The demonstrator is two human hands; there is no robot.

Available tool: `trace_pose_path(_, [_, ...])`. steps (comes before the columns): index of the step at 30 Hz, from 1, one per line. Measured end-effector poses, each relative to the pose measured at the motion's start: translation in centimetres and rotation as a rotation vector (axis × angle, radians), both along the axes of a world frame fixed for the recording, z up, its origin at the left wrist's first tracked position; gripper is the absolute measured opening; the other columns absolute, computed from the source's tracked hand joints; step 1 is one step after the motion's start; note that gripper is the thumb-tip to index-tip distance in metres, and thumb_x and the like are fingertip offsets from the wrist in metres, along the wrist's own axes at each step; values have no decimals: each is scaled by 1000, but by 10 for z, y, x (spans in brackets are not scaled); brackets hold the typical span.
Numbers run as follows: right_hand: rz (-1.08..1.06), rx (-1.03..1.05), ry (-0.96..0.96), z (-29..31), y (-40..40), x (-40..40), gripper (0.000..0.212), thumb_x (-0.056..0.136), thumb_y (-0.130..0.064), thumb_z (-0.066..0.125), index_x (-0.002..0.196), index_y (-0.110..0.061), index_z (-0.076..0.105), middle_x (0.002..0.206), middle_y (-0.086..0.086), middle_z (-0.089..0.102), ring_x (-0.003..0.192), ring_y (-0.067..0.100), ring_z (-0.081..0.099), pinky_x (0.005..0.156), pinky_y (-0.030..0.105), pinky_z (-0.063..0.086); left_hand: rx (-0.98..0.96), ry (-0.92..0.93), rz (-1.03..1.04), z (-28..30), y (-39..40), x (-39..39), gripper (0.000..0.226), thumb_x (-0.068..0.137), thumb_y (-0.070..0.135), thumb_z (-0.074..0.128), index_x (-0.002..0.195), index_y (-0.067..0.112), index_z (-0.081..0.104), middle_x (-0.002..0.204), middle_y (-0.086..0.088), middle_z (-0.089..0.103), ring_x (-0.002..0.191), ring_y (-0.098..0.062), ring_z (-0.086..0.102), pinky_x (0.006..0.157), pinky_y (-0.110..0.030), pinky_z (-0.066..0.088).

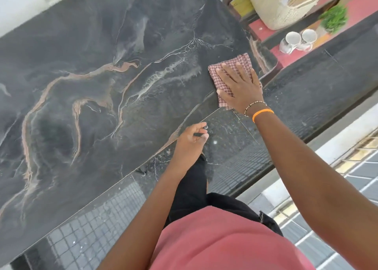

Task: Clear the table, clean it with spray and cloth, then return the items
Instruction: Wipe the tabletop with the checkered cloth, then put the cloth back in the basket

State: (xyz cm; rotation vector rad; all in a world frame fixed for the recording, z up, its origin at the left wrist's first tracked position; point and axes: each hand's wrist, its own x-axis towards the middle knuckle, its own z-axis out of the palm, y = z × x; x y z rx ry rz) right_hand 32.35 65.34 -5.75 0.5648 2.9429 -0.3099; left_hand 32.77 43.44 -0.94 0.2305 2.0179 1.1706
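A dark marble table (98, 98) with tan and white veins fills most of the view, and nothing stands on it. My right hand (239, 85) lies flat, fingers spread, pressing a red-and-white checked cloth (238, 62) onto the tabletop near its right front corner. My left hand (191, 139) hovers loosely curled at the table's front edge and holds nothing. No spray bottle is in view.
On a red surface past the table's right end stand two white mugs (299, 39), a small green plant (334, 19) and a cream woven basket (286, 4). A glossy dark floor (235, 139) lies below the table's edge. A white seat (18, 6) shows at the far left.
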Motion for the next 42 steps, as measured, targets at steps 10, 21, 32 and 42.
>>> trace_pose_path(10, [-148,-130,98,-5,111,-7,59,85,-41,36,144,-34,30,155,-12,24,142,24,23,113,49,25,83,-19,-124,-1,124,-45,28,93,16,50,118,24,60,107,6,62,87,-1,57,78,-12,46])
trace_pose_path(21, [-1217,-1650,792,7,191,-20,41,98,-35,29,96,-16,65,84,-2,73,81,15,68,68,24,55,95,-94,-157,16,239,-109,24,93,16,50,112,23,64,109,3,65,102,-8,61,81,-10,41])
trace_pose_path(32, [-856,-2125,922,47,256,-66,46,89,-33,40,70,-12,76,81,7,74,76,22,71,68,34,59,262,-379,142,6,370,-145,25,88,21,61,111,10,60,114,-7,65,107,-24,61,102,-46,43])
trace_pose_path(42, [-705,-1453,124,2,415,-114,46,84,-8,60,126,-22,46,74,-6,60,66,3,57,64,21,44,-44,-28,144,-22,475,-198,36,86,1,55,120,7,47,113,-6,60,95,-15,59,74,-21,50])
